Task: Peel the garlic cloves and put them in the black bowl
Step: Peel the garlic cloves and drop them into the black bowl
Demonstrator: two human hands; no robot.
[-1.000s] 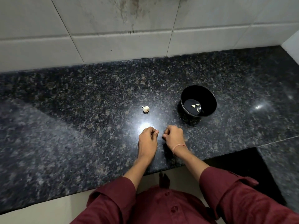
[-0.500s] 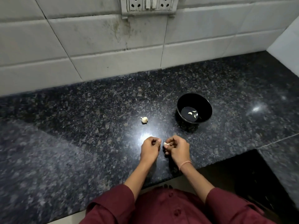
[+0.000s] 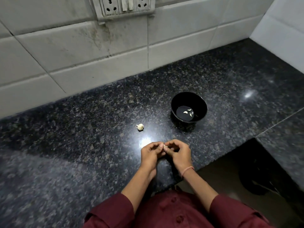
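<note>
A: The garlic clove (image 3: 165, 146)?
B: Pinched between left hand (image 3: 151, 154) and right hand (image 3: 179, 153), fingers curled, over the granite counter (image 3: 82, 132).
A: The black bowl (image 3: 187, 99)?
B: Beyond, apart, holding three peeled cloves (image 3: 188, 112); tiled wall (image 3: 79, 46) behind.

No writing, label, brand mark, number or sign can be read. The black bowl (image 3: 199, 104) is plain. The socket plate (image 3: 126, 4) on the wall tiles by the countertop's (image 3: 82, 129) back edge carries only holes and switches, with no legible marking.
</note>
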